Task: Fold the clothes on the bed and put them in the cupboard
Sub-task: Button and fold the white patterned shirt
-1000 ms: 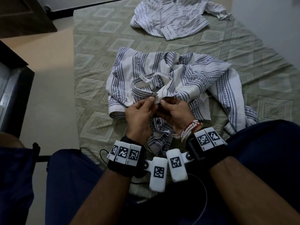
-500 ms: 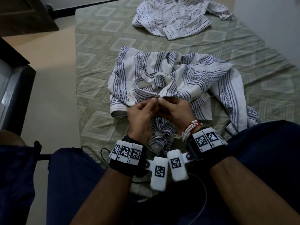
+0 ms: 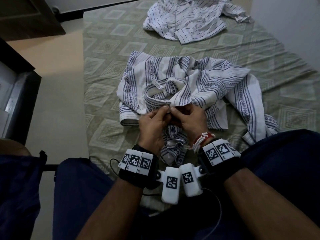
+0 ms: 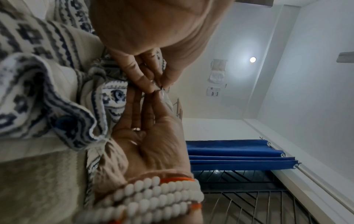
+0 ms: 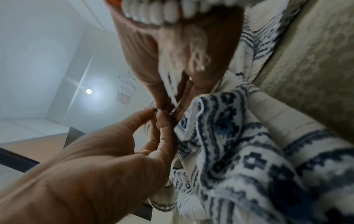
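Note:
A white shirt with blue patterned bands [image 3: 216, 80] lies crumpled on the green bed sheet [image 3: 107, 49], its collar [image 3: 155, 96] turned towards me. My left hand [image 3: 165, 110] and my right hand [image 3: 174, 110] meet at the collar's front edge. Each pinches the fabric there between thumb and fingertips. The left wrist view shows my left hand [image 4: 161, 84] from close, tip to tip with my right hand [image 4: 153, 97]. From the right wrist, my right hand [image 5: 162, 104] and left hand [image 5: 157, 113] pinch the same small spot of placket.
A second white shirt with thin dark stripes [image 3: 187, 19] lies spread at the far end of the bed. Bare floor [image 3: 60, 101] runs along the bed's left side, with dark furniture [image 3: 26, 18] beyond it. My knees in dark blue trousers [image 3: 285, 161] flank the near edge.
Both hands have stayed at the collar front, with only small finger movements on the fabric. The shirt has not shifted on the bed.

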